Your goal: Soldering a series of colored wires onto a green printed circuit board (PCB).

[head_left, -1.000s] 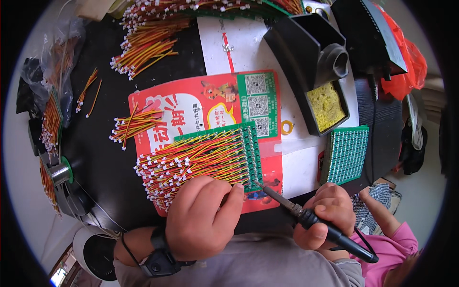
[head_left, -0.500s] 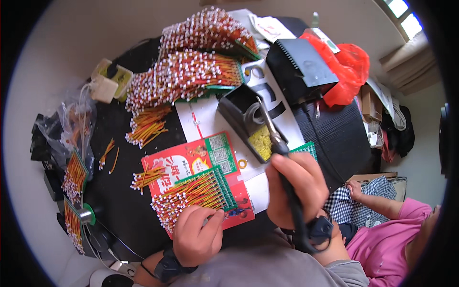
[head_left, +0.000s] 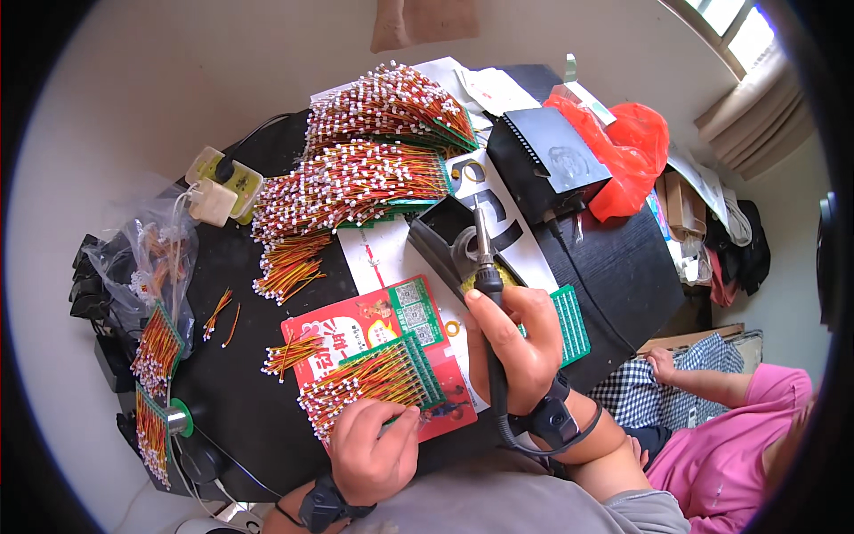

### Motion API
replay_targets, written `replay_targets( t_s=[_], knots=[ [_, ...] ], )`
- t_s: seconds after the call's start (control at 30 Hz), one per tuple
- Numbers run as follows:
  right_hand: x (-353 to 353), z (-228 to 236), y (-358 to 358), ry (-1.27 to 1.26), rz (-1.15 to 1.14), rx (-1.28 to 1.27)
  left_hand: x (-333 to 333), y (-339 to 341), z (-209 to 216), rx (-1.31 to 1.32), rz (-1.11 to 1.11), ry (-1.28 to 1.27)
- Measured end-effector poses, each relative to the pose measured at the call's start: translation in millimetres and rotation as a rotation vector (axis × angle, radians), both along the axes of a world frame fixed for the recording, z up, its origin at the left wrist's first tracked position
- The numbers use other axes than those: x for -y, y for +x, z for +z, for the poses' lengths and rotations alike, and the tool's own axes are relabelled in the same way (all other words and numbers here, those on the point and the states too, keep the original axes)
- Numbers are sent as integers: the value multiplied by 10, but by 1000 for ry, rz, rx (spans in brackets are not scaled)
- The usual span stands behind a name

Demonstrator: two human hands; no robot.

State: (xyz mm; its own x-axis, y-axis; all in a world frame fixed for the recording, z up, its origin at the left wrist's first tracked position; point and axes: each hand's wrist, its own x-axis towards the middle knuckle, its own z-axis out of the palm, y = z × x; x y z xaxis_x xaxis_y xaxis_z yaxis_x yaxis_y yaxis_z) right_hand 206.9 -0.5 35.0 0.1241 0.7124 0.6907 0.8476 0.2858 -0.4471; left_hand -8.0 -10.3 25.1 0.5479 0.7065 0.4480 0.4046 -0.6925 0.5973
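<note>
My right fingers (head_left: pixel 500 324) clamp black-handled soldering iron (head_left: pixel 488 280) | left fingers (head_left: pixel 360 424) at red-and-yellow wires (head_left: pixel 374 381), grip: cannot tell | green circuit board (head_left: pixel 422 369) on red card (head_left: pixel 436 427) | best: keep metal tip (head_left: pixel 479 214) clear of wires

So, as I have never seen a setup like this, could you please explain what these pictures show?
There is no robot here, just someone's two bare hands. Every picture comes from a wide fisheye camera worn on the head, looking down, so straight edges bend. The right hand holds a soldering iron, its tip pointing away from the body. The left hand is at the near side of a wired green board, which lies on a red printed sheet. The dark table also bears wire heaps and a black box.
</note>
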Motion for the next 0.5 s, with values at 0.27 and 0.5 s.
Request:
replay_targets(
  t_s=[0.27, 0.5],
  knots=[
    [-71, -48, -53, 37, 34, -81, 6, 15, 26, -13, 40, -23],
    [199, -7, 14, 92, 130, -12, -44, -92, 58, -17, 62, -32]
  ],
)
